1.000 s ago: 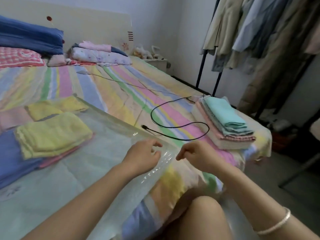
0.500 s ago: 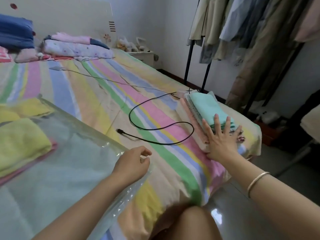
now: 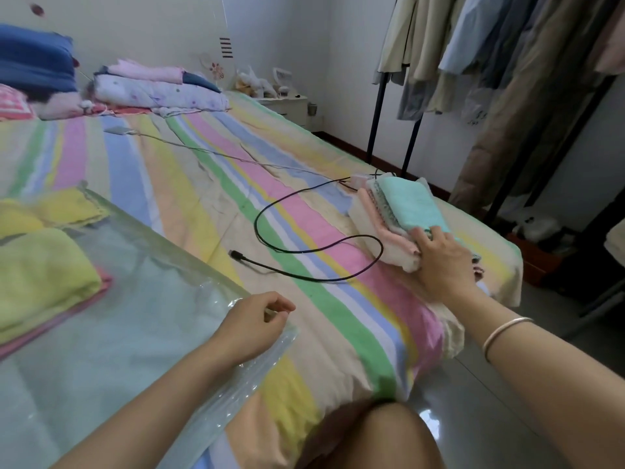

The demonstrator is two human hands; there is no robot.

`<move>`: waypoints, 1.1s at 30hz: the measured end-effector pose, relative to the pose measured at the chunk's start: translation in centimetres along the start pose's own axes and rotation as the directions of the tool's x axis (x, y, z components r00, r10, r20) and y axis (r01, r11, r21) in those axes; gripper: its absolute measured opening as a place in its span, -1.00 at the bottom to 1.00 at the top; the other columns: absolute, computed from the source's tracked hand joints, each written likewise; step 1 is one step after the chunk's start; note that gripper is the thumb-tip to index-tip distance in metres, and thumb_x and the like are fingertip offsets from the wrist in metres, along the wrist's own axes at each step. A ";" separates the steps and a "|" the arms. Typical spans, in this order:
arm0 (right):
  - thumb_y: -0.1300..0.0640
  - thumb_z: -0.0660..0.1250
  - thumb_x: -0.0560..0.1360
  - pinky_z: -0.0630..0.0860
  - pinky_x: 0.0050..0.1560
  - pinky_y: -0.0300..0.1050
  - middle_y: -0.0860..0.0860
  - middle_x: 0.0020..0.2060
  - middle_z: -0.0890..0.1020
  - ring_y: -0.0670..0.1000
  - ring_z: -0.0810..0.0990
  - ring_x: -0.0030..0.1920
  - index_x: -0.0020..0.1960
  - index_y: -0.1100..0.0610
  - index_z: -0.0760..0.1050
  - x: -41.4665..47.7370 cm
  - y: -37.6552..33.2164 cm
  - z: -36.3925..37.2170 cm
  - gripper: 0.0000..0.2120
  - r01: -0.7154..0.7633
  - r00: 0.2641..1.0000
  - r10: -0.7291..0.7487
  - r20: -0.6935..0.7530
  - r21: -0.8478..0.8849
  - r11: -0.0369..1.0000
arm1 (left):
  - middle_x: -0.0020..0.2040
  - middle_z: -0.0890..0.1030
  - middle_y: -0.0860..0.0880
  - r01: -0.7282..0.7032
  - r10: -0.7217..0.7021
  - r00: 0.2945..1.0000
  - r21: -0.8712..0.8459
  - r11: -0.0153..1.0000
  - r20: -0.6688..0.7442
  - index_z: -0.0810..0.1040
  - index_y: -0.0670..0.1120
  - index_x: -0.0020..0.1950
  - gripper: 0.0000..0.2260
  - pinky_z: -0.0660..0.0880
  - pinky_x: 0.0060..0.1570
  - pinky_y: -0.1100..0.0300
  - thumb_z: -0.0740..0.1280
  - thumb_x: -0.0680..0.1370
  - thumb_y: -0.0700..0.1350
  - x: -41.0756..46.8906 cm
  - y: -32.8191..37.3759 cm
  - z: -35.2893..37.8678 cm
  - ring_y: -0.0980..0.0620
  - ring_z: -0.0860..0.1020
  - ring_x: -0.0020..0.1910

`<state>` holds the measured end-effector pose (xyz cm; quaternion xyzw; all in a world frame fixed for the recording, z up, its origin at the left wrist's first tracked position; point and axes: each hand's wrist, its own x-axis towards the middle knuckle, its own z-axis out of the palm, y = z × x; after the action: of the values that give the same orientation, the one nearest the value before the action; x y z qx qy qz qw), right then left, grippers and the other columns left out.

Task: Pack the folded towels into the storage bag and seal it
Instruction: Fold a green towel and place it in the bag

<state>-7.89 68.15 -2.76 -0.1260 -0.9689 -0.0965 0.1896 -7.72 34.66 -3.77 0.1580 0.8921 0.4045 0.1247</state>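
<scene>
A clear plastic storage bag (image 3: pixel 145 299) lies flat on the striped bed at the left. Folded yellow-green towels (image 3: pixel 40 272) over a pink one show through it. My left hand (image 3: pixel 253 323) pinches the bag's near open edge between thumb and curled fingers. A stack of folded towels (image 3: pixel 402 204), teal on top of pink and white ones, sits at the bed's right edge. My right hand (image 3: pixel 443 262) grips the near end of that stack, thumb on its left side and fingers over the top.
A black cable (image 3: pixel 304 253) loops on the bed between the bag and the stack. A white cable (image 3: pixel 203 152) runs further back. Pillows and folded bedding (image 3: pixel 159 91) lie at the headboard. A clothes rack (image 3: pixel 490 45) stands right of the bed, and my knee (image 3: pixel 382 434) is below.
My right hand left the bag's edge, reached right to the towel stack, first flat on it, and now closes round its near end. My left hand stayed on the bag.
</scene>
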 end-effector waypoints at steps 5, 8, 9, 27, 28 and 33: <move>-0.11 0.26 0.44 0.35 -0.23 -0.05 0.14 -0.10 0.55 0.23 0.55 -0.14 0.10 0.07 0.33 2.2 -1.1 -5.6 -0.65 -0.293 0.940 0.329 -0.089 0.279 0.914 | 0.02 0.64 0.12 -0.004 0.003 1.000 -0.114 0.994 -0.010 0.61 0.03 0.03 -0.84 0.50 -0.19 0.34 0.25 0.59 -0.15 -0.8 0.8 -1.0 0.17 0.65 -0.22; -0.15 0.25 0.45 0.35 -0.20 -0.04 0.12 -0.05 0.57 0.25 0.57 -0.07 0.22 0.05 0.33 2.0 -4.4 -9.6 -0.57 -0.251 0.953 0.290 -0.083 0.313 0.916 | 0.01 0.64 0.11 0.001 -0.006 0.999 -0.152 0.988 -0.034 0.62 0.01 0.04 -0.84 0.56 -0.18 0.21 0.24 0.59 -0.15 -1.5 1.3 -1.9 0.17 0.65 -0.22; -0.14 0.26 0.44 0.34 -0.21 -0.05 0.11 -0.03 0.56 0.24 0.58 -0.06 0.27 0.03 0.32 1.6 -5.9 -11.0 -0.53 -0.195 0.972 0.223 -0.080 0.260 0.946 | 0.01 0.65 0.11 0.006 -0.015 0.999 -0.179 0.984 -0.046 0.62 0.00 0.04 -0.83 0.56 -0.16 0.17 0.24 0.60 -0.15 -1.8 1.4 -2.2 0.14 0.66 -0.20; -0.22 0.14 0.56 0.44 0.04 -0.08 -0.09 0.15 0.55 0.00 0.44 0.15 0.26 -0.08 0.46 -4.1 -12.9 -10.4 -0.63 0.438 0.886 -0.464 -0.007 0.346 0.830 | 0.01 0.65 -0.01 0.100 -0.152 0.980 -0.343 0.934 -0.128 0.57 -0.06 0.06 -0.80 0.57 -0.18 0.14 0.18 0.59 -0.25 -4.5 -0.8 -4.3 0.04 0.67 -0.18; -0.25 0.16 0.54 0.44 0.03 -0.10 -0.10 0.16 0.54 -0.01 0.44 0.15 0.25 -0.10 0.46 -3.9 -12.5 -10.0 -0.62 0.427 0.886 -0.464 0.019 0.357 0.831 | 0.01 0.65 -0.01 0.087 -0.138 0.982 -0.340 0.937 -0.131 0.57 -0.07 0.07 -0.80 0.57 -0.19 0.16 0.18 0.59 -0.25 -4.2 -0.4 -4.2 0.04 0.66 -0.19; -0.35 0.25 0.43 0.46 0.12 -0.08 -0.13 0.30 0.45 -0.03 0.45 0.24 0.37 -0.12 0.34 -3.7 -12.1 -8.8 -0.41 0.464 0.835 -0.539 0.115 0.379 0.801 | 0.01 0.65 0.01 0.041 -0.099 0.984 -0.348 0.936 -0.149 0.58 -0.05 0.05 -0.78 0.57 -0.20 0.18 0.17 0.59 -0.26 -3.4 0.7 -4.2 0.09 0.62 -0.22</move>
<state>-4.98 53.81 2.10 0.1607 -0.9839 0.0373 0.0689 -5.94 30.89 -0.24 0.0680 0.8200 0.5611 0.0909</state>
